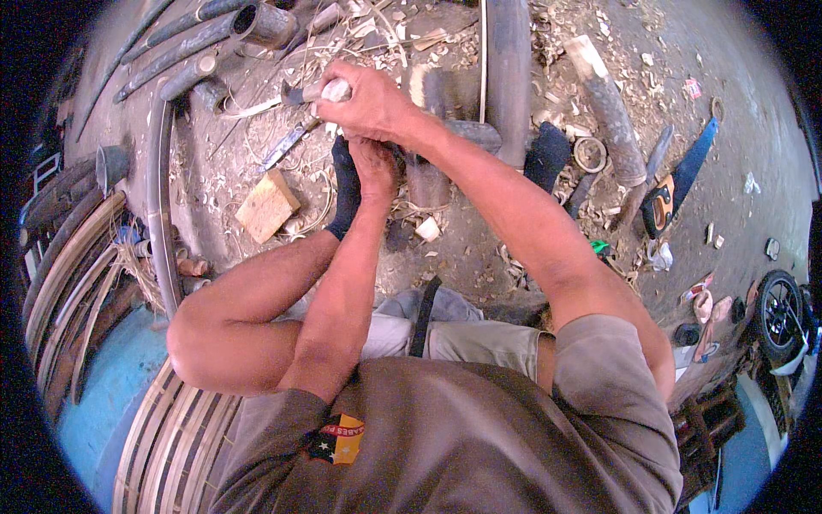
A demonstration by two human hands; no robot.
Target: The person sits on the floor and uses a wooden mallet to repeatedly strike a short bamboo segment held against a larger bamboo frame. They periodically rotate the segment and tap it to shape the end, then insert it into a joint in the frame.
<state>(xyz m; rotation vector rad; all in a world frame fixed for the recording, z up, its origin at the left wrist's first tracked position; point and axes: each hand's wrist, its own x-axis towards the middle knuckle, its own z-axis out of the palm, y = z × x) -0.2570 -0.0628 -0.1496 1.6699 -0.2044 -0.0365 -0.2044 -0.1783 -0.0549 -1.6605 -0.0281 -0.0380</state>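
Observation:
My right hand (370,104) is closed round the pale wooden handle of a knife (293,94). Its dark metal end juts out to the left of my fist. Just below, my left hand (374,167) is bent inward beside my dark-socked foot (344,190). The right wrist covers most of its fingers, which look curled; what they grip is hidden. A short dark bamboo piece (475,134) lies crosswise to the right of both hands. Under it stretches another bamboo length (428,184). A flat-bladed cutter (289,144) rests on the ground to the left.
A wooden block (267,206) lies left of my foot. Right of my hands runs a long bamboo pole (507,77); beyond are a bamboo section (612,120) and a blue handsaw (685,180). Shavings litter the floor. More poles (184,64) lie at the far left.

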